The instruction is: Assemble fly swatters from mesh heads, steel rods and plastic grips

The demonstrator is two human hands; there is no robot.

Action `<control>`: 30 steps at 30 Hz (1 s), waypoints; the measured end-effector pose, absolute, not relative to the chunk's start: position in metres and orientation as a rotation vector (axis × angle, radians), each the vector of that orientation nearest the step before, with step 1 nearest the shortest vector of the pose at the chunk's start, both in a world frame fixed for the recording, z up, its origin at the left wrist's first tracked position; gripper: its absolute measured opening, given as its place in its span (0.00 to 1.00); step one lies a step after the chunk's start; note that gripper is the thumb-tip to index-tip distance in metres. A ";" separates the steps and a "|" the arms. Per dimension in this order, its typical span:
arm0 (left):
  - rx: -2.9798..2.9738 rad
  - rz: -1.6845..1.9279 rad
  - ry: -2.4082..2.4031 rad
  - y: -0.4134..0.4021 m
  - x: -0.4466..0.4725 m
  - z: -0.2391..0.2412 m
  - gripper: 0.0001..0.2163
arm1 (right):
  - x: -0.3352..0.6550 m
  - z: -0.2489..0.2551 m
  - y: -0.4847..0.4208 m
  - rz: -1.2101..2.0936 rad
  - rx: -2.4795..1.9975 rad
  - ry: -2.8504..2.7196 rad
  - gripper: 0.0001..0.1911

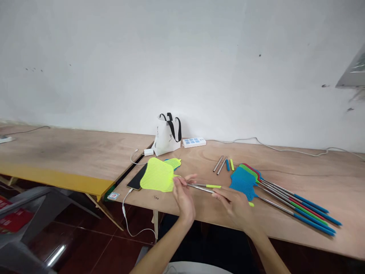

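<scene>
A yellow-green fly swatter (156, 174) is held up over the table edge, its mesh head pointing left. My left hand (184, 198) pinches it at the neck, where the head meets the metal rod. Closed around the handle end is my right hand (235, 207), with a yellow-green tip sticking out past it. Behind the rod shows a yellow-green grip (213, 186), apparently of another swatter lying on the table. More swatter heads, yellow-green (174, 163) over blue, lie behind the held one.
Several finished-looking swatters (242, 180) lie fanned at right. Two metal tubes (218, 163), a blue grip (227, 164) and a yellow-green grip (232, 164) lie beyond my hands. A white bag (167, 137), power strip (194, 142) and phone (136, 179) with a cable stand around.
</scene>
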State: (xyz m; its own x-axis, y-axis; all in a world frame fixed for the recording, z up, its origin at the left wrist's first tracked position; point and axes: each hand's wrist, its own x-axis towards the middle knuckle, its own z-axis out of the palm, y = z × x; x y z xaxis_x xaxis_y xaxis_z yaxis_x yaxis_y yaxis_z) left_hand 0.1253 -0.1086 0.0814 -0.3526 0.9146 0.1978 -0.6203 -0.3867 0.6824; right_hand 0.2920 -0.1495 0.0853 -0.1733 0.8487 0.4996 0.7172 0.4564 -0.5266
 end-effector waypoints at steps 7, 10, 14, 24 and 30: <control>0.848 1.622 0.665 -0.138 0.154 0.059 0.24 | 0.257 0.077 -0.156 0.427 -1.212 -1.857 0.17; 0.887 1.561 0.665 -0.134 0.152 0.059 0.24 | 0.262 0.071 -0.152 0.416 -1.279 -1.823 0.17; 0.923 1.540 0.673 -0.128 0.149 0.059 0.23 | 0.270 0.068 -0.149 0.385 -1.310 -1.839 0.18; 1.019 1.616 0.606 -0.124 0.138 0.070 0.22 | 0.285 0.085 -0.153 0.247 -1.306 -1.947 0.20; 0.905 1.845 0.645 -0.097 0.099 0.099 0.21 | 0.312 0.088 -0.148 0.252 -1.385 -1.972 0.21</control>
